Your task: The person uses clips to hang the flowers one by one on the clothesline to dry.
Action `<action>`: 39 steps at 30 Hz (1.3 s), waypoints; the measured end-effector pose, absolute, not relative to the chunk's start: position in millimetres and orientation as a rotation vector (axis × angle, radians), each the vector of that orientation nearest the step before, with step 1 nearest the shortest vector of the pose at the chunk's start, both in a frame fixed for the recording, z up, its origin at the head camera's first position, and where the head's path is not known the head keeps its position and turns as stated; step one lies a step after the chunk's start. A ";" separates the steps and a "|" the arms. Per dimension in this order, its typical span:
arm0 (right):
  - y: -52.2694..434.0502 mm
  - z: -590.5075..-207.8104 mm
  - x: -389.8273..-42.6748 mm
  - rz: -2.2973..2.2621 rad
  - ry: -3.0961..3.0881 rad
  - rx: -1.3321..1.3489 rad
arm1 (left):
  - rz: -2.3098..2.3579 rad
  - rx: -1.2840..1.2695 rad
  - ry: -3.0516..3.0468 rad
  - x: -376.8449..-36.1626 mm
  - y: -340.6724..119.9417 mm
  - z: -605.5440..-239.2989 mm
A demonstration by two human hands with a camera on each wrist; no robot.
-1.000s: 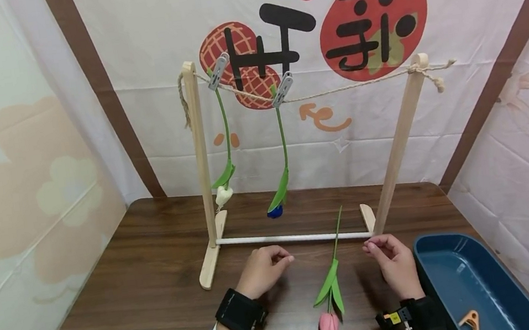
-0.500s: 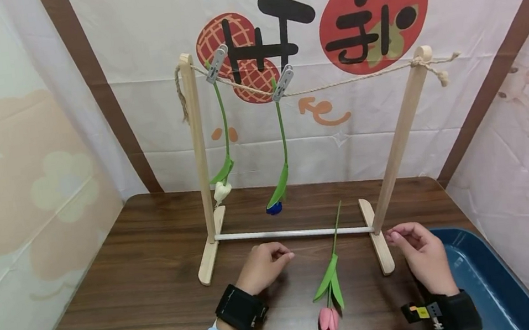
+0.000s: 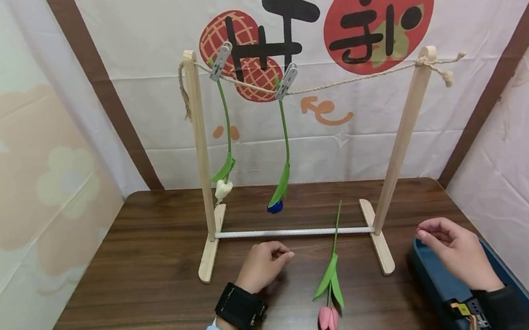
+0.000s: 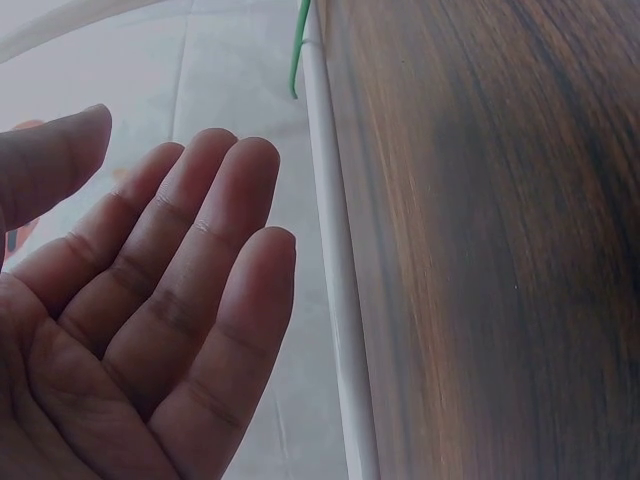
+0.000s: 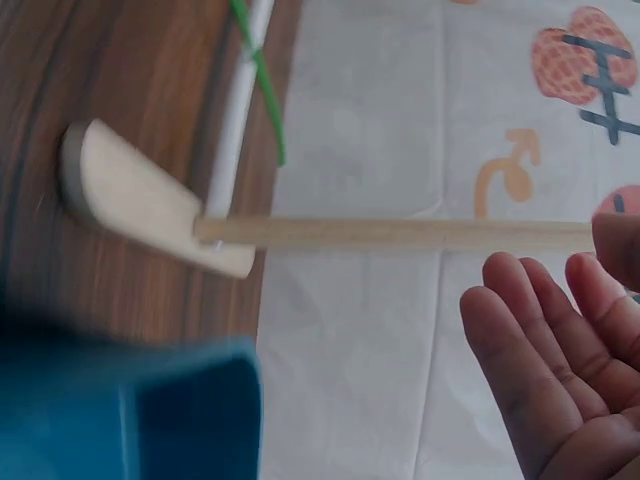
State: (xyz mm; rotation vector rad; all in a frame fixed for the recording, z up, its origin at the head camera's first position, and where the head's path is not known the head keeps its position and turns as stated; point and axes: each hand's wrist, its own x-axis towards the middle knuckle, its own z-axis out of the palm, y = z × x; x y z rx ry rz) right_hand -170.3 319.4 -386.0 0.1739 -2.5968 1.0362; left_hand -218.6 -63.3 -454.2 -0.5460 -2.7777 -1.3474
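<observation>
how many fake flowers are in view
3: a white flower and a blue flower hang clipped to the string, a pink tulip lies on the table.

The blue tray (image 3: 426,272) is cut off by the head view's lower right edge and partly covered by the right hand (image 3: 457,254), so its contents cannot be seen. In the right wrist view the tray's corner (image 5: 130,410) is blurred.

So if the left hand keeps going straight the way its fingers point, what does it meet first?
Probably the pink tulip's stem, lying on the table just right of the left hand. Nothing shows between them, though depth is hard to judge.
</observation>
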 end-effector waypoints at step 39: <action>394.5 -409.5 -170.9 0.577 -3.694 0.078 | -1.306 -0.532 -2.808 -219.0 -65.8 -453.8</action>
